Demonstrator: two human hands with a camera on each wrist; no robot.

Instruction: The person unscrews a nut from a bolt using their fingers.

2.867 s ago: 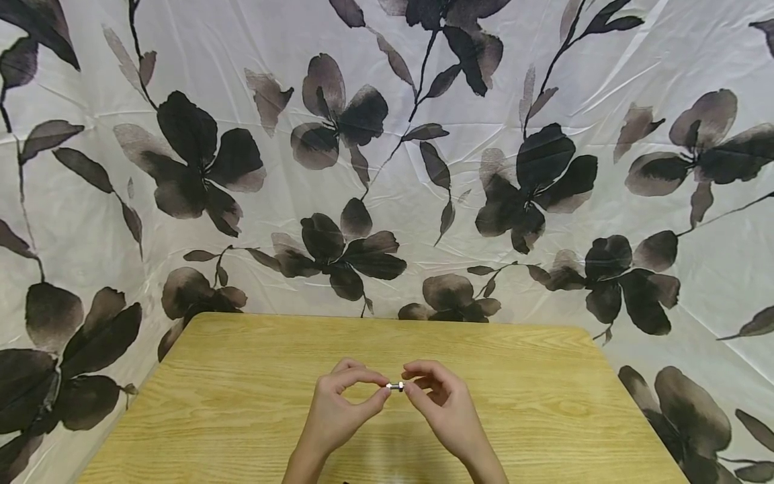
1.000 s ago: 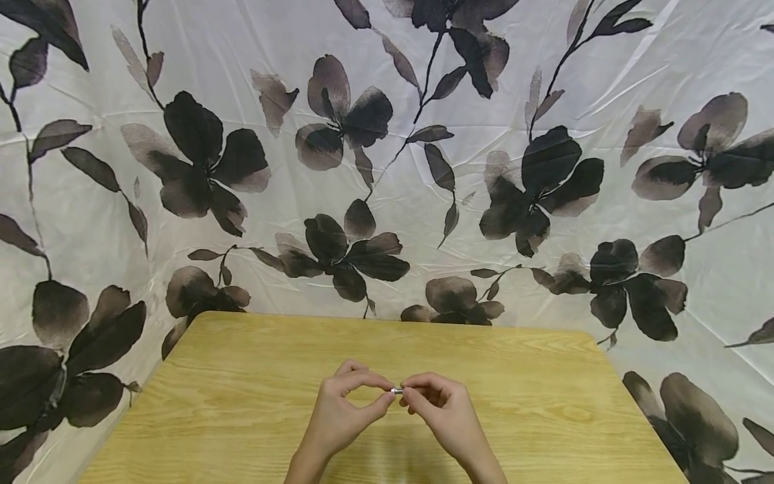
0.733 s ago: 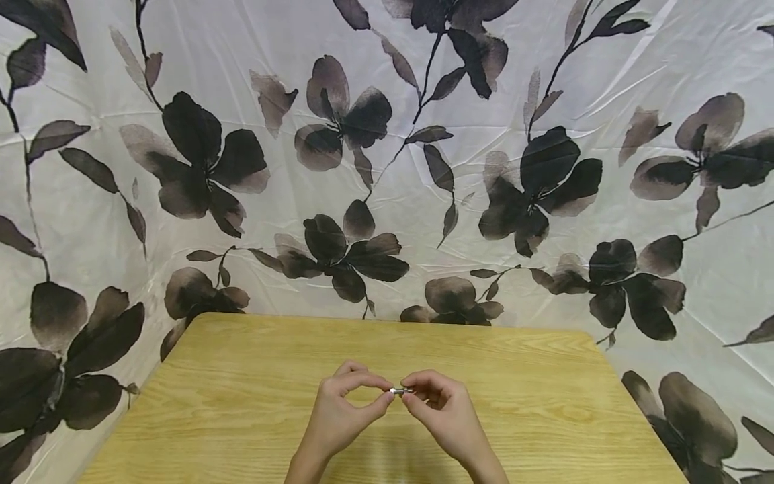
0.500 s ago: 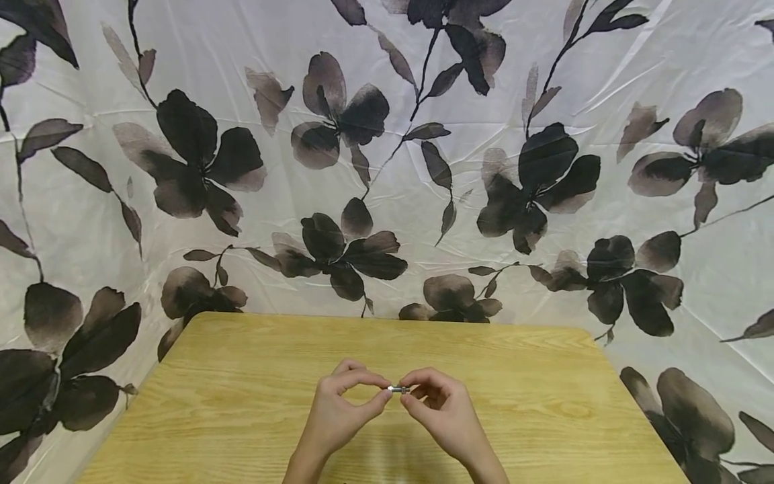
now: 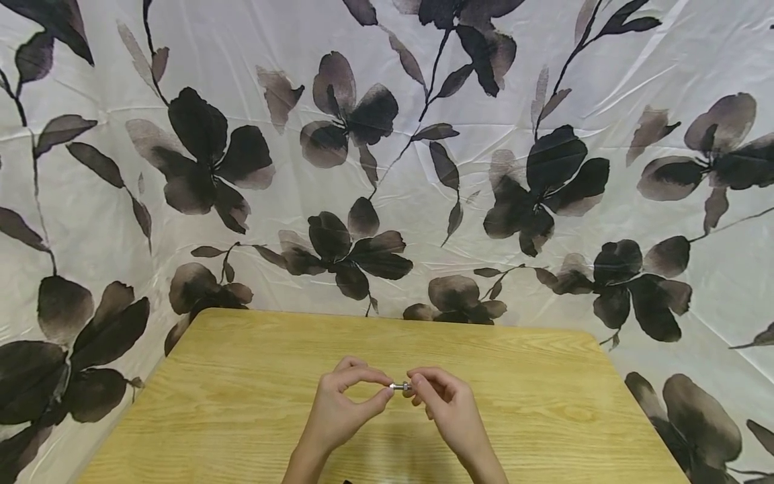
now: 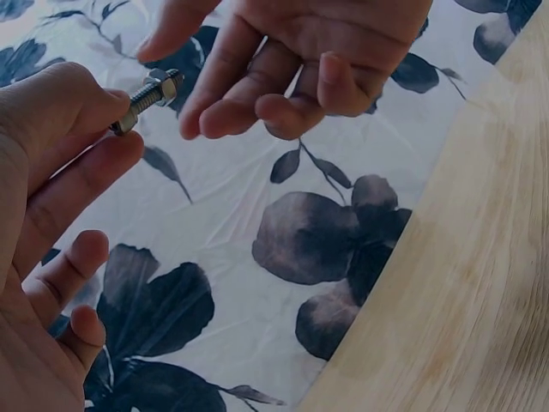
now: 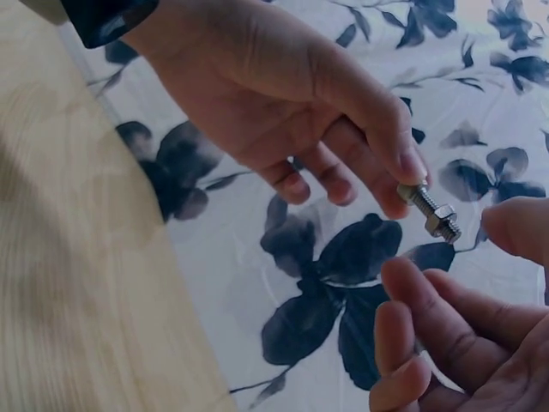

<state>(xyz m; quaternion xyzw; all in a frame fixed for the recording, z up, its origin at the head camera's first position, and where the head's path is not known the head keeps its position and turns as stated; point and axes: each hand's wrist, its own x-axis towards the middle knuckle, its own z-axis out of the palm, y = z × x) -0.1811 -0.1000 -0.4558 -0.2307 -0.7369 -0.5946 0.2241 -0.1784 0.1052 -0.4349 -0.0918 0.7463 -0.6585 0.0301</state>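
My left hand (image 5: 341,407) pinches the head of a small silver bolt (image 6: 146,97) between thumb and index fingertip, holding it roughly level above the table in the head view. A hex nut (image 7: 440,218) sits on the bolt's threads near the free end, and a little thread shows past it. My right hand (image 5: 453,410) is at that end. In the right wrist view, its thumb and fingers stand apart around the nut, with a gap on each side. Its fingers bend loosely in the left wrist view, holding nothing.
A light wood-grain table (image 5: 242,356) lies under both hands. Behind and beside it hangs a white cloth (image 5: 423,222) printed with dark flowers. A dark band (image 7: 107,19) wraps my left wrist. A small dark thing (image 5: 347,481) shows at the head view's bottom edge.
My right thumb has moved up and to the right from below the nut's end of the bolt. The left hand keeps its pinch on the bolt; the view has shifted slightly.
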